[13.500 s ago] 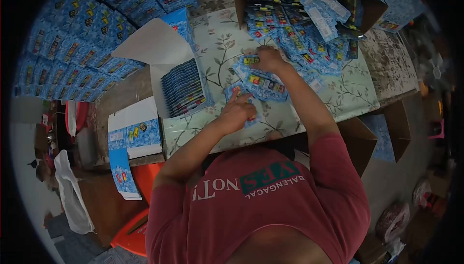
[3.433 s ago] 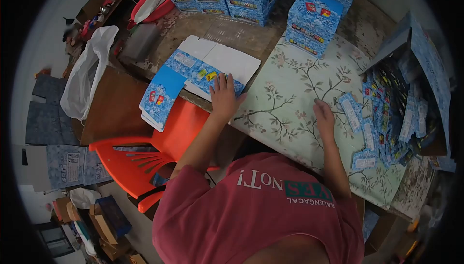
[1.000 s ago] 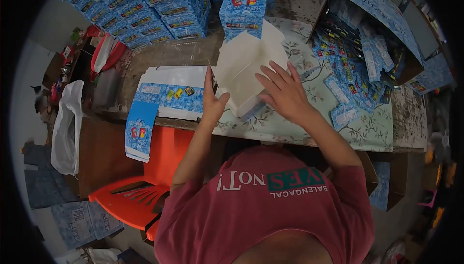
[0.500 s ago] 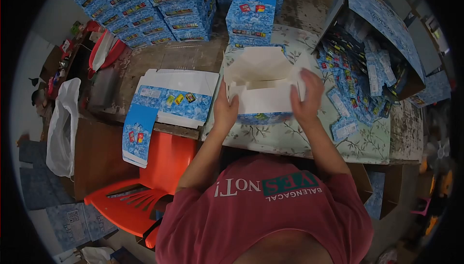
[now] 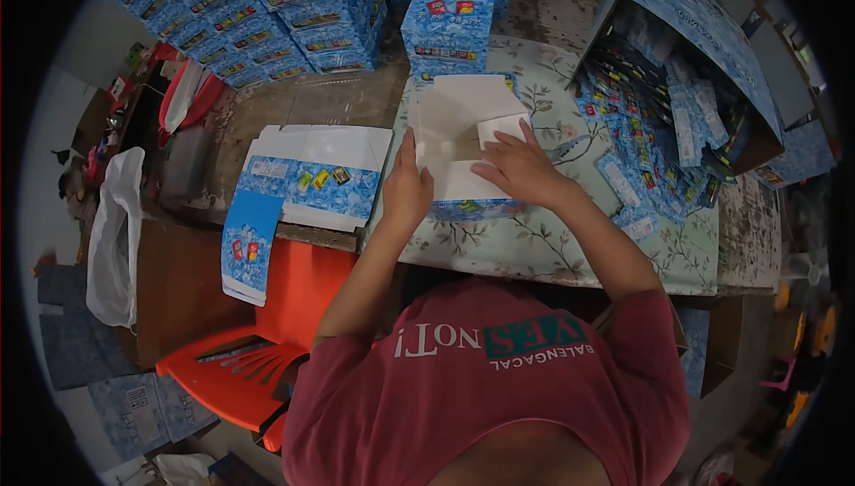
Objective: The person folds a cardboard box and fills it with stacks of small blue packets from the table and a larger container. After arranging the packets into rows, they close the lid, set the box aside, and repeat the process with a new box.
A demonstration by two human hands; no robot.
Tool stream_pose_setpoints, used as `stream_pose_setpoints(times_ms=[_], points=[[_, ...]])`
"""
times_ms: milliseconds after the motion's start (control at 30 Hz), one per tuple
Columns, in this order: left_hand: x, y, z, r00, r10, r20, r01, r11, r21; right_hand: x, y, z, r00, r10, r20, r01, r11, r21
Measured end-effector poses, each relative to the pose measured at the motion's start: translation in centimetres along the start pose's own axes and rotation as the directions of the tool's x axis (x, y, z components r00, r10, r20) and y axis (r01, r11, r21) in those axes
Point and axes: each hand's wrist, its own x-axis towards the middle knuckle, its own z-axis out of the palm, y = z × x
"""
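Observation:
A small carton [image 5: 472, 209] with a blue ice-patterned outside and white inside stands with its top open on the flowered cloth. Its tall back flap [image 5: 454, 99] is raised. My left hand [image 5: 408, 190] grips the near left corner, fingers along the side and thumb in front. With fingers spread, my right hand [image 5: 527, 167] presses on the white right flap [image 5: 501, 130], which leans inward over the opening. Directly behind stands a closed blue carton [image 5: 448, 28]. Flattened blue-and-white carton blanks [image 5: 316, 170] lie left of my left hand.
Stacked blue cartons [image 5: 258, 14] fill the back left. At right, a large tipped box [image 5: 704, 28] spills blue sachets [image 5: 637, 152] over the cloth [image 5: 472, 241]. An orange chair [image 5: 298, 299] stands at the table's front left, near a white bag [image 5: 116, 237].
My right hand has moved left from beside the carton onto its right flap, which now folds inward. The left hand stays at the left side. The view has shifted slightly.

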Motion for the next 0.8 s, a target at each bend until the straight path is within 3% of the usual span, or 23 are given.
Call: stream_pose_setpoints(times_ms=[33,67,100,133,167,233,267,300,333,367,433,467,533,667,700,733,767,800], points=[[0.1,0.2,0.0,1.0,-0.003,-0.006,0.003,1.0,0.005,1.1,-1.0,-0.4,0.992,0.011,-0.123,0.013,0.981,0.193],[0.0,0.3,-0.1,1.0,0.018,0.006,-0.018,0.999,0.044,2.6,-2.0,-0.5,0.992,0.005,-0.122,0.019,0.98,0.199],[-0.2,0.3,-0.2,0.999,0.035,0.021,-0.037,0.996,0.087,4.5,-3.0,-0.5,0.983,0.136,-0.127,-0.059,0.877,0.476],[-0.5,0.2,-0.4,0.999,0.029,0.024,-0.031,0.995,0.099,5.7,-3.5,-0.4,0.961,0.261,-0.092,-0.119,0.691,0.714],[-0.5,0.1,-0.4,0.997,0.077,-0.004,-0.077,0.992,0.096,6.4,-3.4,-0.3,0.963,0.253,-0.095,-0.11,0.685,0.72],[-0.3,-0.2,-0.7,0.99,0.132,-0.043,-0.127,0.987,0.104,7.4,-2.7,-0.2,0.965,0.252,0.076,-0.165,0.353,0.921],[-0.2,-0.3,-0.7,0.987,-0.157,-0.027,0.144,0.951,-0.274,7.4,-1.8,0.1,0.968,0.243,0.071,-0.157,0.357,0.921],[-0.3,-0.5,-0.7,0.908,-0.409,0.096,0.38,0.704,-0.6,7.0,-0.6,0.6,0.961,0.244,0.131,-0.196,0.265,0.944],[0.3,-0.3,-1.4,0.763,-0.605,0.227,0.556,0.437,-0.707,6.4,0.0,0.7,0.949,0.243,0.2,-0.244,0.167,0.955],[0.3,-1.9,-1.0,0.756,-0.612,0.232,0.563,0.426,-0.708,5.6,0.4,0.8,0.937,0.239,0.254,-0.28,0.082,0.956],[0.3,-4.6,0.2,0.736,-0.316,0.599,0.588,-0.14,-0.797,5.0,0.9,1.5,0.92,0.247,0.303,-0.332,0.084,0.939],[0.2,-4.6,0.5,0.735,-0.311,0.602,0.59,-0.143,-0.794,4.9,1.3,1.6,0.907,0.255,0.336,-0.367,0.088,0.926],[0.5,-2.4,-0.4,0.669,-0.292,0.683,0.6,-0.331,-0.729,4.7,1.9,1.6,0.894,0.252,0.369,-0.401,0.084,0.912],[-0.2,-3.6,0.5,0.685,-0.223,0.694,0.618,-0.326,-0.715,4.2,1.8,1.9,0.895,0.229,0.382,-0.405,0.061,0.912],[-0.2,-2.3,0.1,0.701,-0.352,0.62,0.615,-0.141,-0.776,3.8,1.2,1.5,0.895,0.231,0.383,-0.406,0.06,0.912],[-0.2,-1.3,-0.3,0.719,-0.461,0.519,0.607,0.053,-0.793,3.3,0.1,0.6,0.903,0.225,0.366,-0.417,0.252,0.873],[-0.4,-0.7,-0.9,0.718,-0.461,0.521,0.608,0.052,-0.792,3.0,-0.6,-0.5,0.911,0.215,0.352,-0.412,0.434,0.801],[-0.5,-0.4,-1.4,0.795,-0.468,0.386,0.583,0.414,-0.699,2.9,-0.6,-2.3,0.911,0.213,0.352,-0.411,0.436,0.801]])
